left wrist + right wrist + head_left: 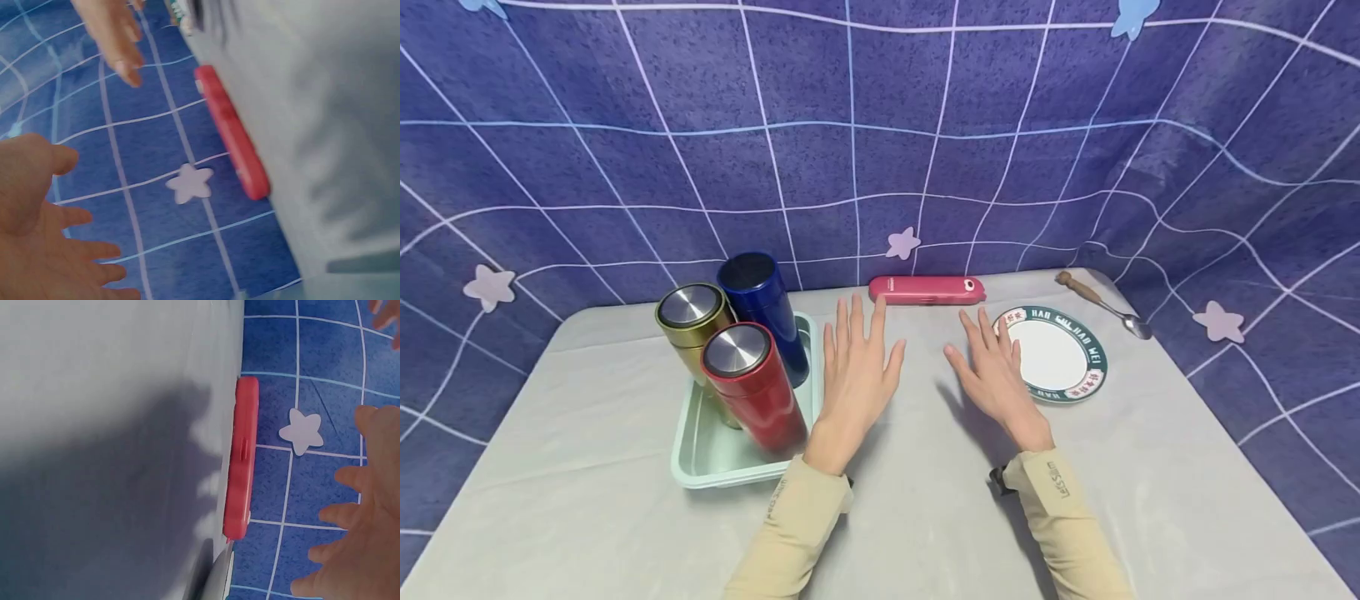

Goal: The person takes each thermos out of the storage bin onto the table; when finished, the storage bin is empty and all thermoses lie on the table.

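Holding nothing — my left hand (853, 379) and right hand (996, 375) lie flat, fingers spread. Pink case (927, 289) looks hard, light — I'd pinch its long sides.

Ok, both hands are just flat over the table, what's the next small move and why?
Probably reach the left hand forward to the pink case. Both hands are open and hold nothing, and the left fingers point at the case's near end, close to it. The right hand sits beside the plate, so it could go there instead.
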`<action>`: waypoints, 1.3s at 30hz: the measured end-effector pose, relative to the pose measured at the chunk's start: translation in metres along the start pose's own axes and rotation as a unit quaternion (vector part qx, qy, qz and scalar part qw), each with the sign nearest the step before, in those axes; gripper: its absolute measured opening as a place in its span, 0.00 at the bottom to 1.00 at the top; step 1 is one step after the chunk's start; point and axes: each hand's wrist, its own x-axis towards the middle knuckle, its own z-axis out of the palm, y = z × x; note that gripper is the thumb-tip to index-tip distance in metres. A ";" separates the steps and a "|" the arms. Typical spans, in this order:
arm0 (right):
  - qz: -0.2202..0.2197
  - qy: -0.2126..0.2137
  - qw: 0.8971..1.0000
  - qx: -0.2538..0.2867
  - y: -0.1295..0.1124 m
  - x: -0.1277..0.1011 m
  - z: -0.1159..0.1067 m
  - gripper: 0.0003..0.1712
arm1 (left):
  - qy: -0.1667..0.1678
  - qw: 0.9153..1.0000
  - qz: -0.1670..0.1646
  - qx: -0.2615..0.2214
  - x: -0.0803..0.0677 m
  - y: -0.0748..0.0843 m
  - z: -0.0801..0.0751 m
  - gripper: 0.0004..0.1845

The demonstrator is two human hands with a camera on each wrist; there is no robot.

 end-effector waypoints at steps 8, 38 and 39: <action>-0.007 -0.001 1.000 0.003 -0.003 -0.001 0.000 0.38 | 0.033 0.998 0.009 -0.051 0.004 0.013 -0.041 0.33; -0.040 0.026 0.998 0.042 -0.015 -0.004 -0.003 0.37 | 0.292 0.926 0.043 -0.233 -0.017 -0.009 -0.162 0.27; -0.039 0.026 0.998 0.041 -0.015 -0.004 -0.003 0.37 | 0.300 0.923 0.035 -0.237 -0.019 -0.011 -0.164 0.26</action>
